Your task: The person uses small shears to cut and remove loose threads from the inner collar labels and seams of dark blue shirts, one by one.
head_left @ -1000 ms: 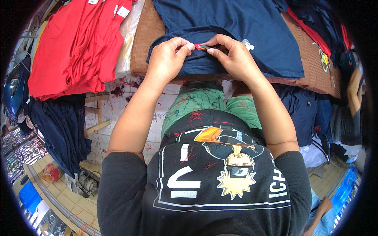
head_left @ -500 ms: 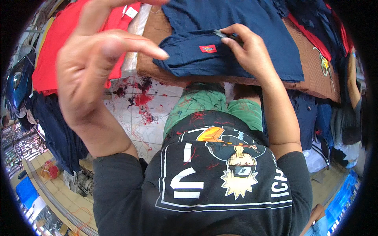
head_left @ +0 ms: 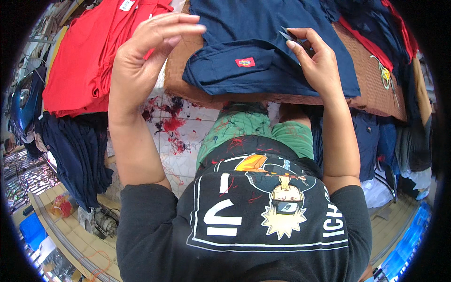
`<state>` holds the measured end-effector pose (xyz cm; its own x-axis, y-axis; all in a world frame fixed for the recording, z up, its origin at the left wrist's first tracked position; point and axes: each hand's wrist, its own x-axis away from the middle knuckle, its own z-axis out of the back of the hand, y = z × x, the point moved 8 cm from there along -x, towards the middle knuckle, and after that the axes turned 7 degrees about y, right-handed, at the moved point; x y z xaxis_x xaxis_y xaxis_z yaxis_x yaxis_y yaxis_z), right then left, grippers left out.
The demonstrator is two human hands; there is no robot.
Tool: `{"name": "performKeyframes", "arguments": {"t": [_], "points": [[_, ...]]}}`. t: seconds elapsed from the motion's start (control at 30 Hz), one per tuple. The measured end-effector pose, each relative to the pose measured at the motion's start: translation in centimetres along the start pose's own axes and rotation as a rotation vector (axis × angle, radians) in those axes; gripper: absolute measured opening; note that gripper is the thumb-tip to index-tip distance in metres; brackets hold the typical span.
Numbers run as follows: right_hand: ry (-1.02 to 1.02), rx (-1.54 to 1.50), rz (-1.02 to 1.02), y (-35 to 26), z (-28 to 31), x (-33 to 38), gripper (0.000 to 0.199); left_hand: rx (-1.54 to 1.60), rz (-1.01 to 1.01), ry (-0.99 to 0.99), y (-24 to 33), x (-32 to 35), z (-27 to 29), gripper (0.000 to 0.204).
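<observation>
While both hands are over the table (head_left: 373, 77), whose top is a brown woven cover, a navy garment (head_left: 263, 28) lies spread between and beneath them. Its near part forms a rounded fold, and on that fold I see a small red patch (head_left: 244, 62), lower than either hand and between them, touched by neither.

The left hand (head_left: 137, 66) is partly open, with nothing visible in its grasp; whether a fine thread is caught there, I cannot tell. Its fingers stretch to the right, slightly bent, with the thumb beneath and a gap between. It is raised, overlapping the edge of a pile of red garments (head_left: 80, 75) on the left.

The right hand (head_left: 319, 58) is closed on small snips (head_left: 284, 34), thumb on one side and bent forefinger on the other. Their pointed metal blades stick out toward the upper left, slightly apart, above the navy cloth. I cannot tell whether this hand brushes the fabric.

Both forearms rise from short black sleeves (head_left: 145, 225), elbows bent and well apart. The left wrist turns inward, and the right wrist tips slightly left.
</observation>
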<state>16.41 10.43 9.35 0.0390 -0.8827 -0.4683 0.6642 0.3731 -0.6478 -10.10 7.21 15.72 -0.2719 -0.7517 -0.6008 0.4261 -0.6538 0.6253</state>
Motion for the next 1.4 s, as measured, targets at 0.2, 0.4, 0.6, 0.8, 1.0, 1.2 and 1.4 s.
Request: {"name": "performKeyframes", "arguments": {"t": [0.2, 0.4, 0.6, 0.8, 1.0, 1.2, 1.4], "points": [[0.043, -0.038, -0.015, 0.6, 0.7, 0.3, 0.024, 0.232, -0.125, -0.021, -0.2, 0.7, 2.0, 0.006], [0.061, -0.063, -0.056, 1.0, 1.4, 0.6, 0.023, 0.452, -0.315, 0.035, 2.5, 1.8, 3.1, 0.015], [0.062, -0.059, -0.047, 0.9, 1.4, 0.7, 0.023, 0.877, -0.512, -0.141, 4.1, 0.9, 6.1, 0.012], [0.071, -0.05, -0.058, 1.0, 1.9, 1.1, 0.023, 0.527, -0.12, 0.107, 3.1, 2.0, 4.8, 0.025], [0.077, -0.092, -0.069, 1.2, 2.1, 1.2, 0.023, 0.469, -0.118, 0.015, 3.7, 1.2, 4.3, 0.062], [0.114, -0.112, -0.017, 1.1, 2.7, 1.1, 0.025, 0.753, -0.164, 0.015, -0.6, 1.9, 6.4, 0.052], [0.1, -0.092, -0.049, 1.4, 3.0, 1.1, 0.023, 0.556, 0.101, 0.034, 1.4, 1.4, 1.4, 0.079]]}}
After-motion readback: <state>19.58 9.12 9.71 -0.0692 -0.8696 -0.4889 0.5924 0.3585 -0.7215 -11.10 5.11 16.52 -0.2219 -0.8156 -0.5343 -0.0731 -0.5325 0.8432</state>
